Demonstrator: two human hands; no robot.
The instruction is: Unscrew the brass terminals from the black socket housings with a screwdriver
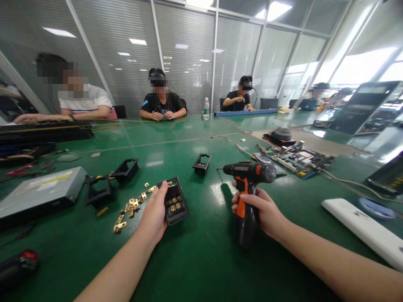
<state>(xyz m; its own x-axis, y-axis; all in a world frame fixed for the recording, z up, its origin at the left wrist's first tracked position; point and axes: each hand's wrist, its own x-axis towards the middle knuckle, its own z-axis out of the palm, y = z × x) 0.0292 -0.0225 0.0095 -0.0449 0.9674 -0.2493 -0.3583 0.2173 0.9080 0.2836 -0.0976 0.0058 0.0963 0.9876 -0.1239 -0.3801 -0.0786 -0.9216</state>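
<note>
My left hand [154, 209] grips a black plastic socket housing [179, 216] by its left side, thumb on the rim. Brass terminals [174, 204] show inside it. In my right hand [262, 212] is a black and orange cordless drill [244, 184], held upright by its handle, its thin bit pointing left. Bit and housing are apart. Loose brass pieces [132, 205] lie scattered left of my left hand. Two black frames [126, 170] rest beyond them, and another black housing [201, 162] sits farther off, between the housing and the drill.
A silver disc drive [40, 193] lies at the left, with a dark red-ended tool [22, 264] nearer me. On the right are a circuit board [302, 157], cables, and a long white object [362, 226]. Several people [162, 100] sit across the green table [151, 144].
</note>
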